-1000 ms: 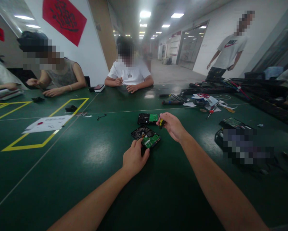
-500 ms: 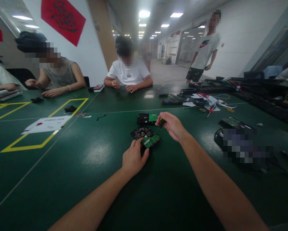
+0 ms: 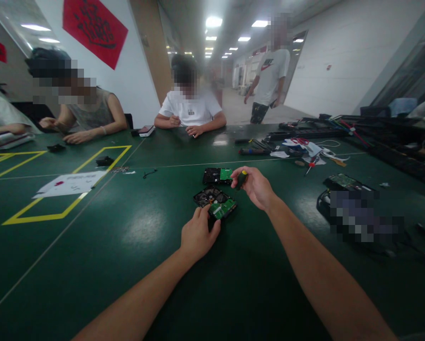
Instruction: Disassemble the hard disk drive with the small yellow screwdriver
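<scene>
My left hand (image 3: 197,233) rests on the green table and holds the near edge of a hard drive (image 3: 223,207) between thumb and fingers. The drive lies at an angle with its green circuit board up. My right hand (image 3: 257,187) is closed around a small screwdriver (image 3: 241,180) with a dark, yellow-ended handle, held above and to the right of that drive. Its tip is too small to make out. Just beyond lies a second hard drive (image 3: 212,175), with its right end partly hidden by my right fingers.
A drive with a circuit board (image 3: 350,182) and a blurred dark object lie at right. Behind them are cables and tools (image 3: 255,151) and a red screwdriver (image 3: 311,164). A white sheet (image 3: 70,183) lies at left. Co-workers (image 3: 191,111) sit across the table (image 3: 144,270).
My right hand has turned the screwdriver slightly, so more of its yellow-ended handle shows. The left hand stays on the drive. A standing person in the background has moved left.
</scene>
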`<state>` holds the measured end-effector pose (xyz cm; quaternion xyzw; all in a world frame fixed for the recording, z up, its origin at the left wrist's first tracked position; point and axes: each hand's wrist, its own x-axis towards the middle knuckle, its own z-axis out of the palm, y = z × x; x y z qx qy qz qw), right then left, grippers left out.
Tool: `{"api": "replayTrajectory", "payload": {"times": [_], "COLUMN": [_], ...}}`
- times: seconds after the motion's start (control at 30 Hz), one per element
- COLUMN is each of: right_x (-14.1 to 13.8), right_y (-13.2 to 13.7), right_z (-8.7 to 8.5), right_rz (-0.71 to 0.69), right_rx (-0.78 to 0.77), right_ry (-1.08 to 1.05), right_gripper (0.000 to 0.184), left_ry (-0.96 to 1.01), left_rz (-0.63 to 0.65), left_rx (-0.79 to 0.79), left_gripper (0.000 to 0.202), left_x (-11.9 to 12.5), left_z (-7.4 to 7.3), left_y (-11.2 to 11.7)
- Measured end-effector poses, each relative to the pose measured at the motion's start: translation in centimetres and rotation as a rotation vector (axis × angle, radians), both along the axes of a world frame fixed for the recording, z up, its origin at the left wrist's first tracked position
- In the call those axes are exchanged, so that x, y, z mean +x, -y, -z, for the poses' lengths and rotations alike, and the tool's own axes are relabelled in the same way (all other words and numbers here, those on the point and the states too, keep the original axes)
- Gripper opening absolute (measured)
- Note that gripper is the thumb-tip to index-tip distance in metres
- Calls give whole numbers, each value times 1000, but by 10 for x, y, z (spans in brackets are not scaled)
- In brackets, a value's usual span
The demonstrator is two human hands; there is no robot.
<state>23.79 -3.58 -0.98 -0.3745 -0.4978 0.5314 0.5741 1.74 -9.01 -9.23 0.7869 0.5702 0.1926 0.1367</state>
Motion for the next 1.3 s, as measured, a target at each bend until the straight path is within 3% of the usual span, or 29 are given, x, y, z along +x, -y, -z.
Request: {"api": "replayTrajectory", "payload": {"times": [0.23,0.5,0.8,1.0,1.13,1.3], "right_x": [0,2,2,-2,-3,0], "right_y": [-2,0,-1,1,2,-1], "right_z": [3,1,1,-1,-2,1], "right_rz": [55,-32,99,-2,12,33], "right_rx": [7,61,8,32,-10,7], "right_ry": [48,73,104,22,9,23], "right_gripper": [24,29,23,27,35,31], "left_ry": [-7,-7,-5,-4,-12,-5], "left_rz": [2,3,1,-1,-8,-9], "left_rx": [4,9,-2,8,-6,-22], "left_gripper": [57,56,55,56,55,56], "left_x": [0,-1,0,0,0,1], "left_z": [1,0,-2,0,-1,-4], "left_y": [0,0,0,0,0,1]}}
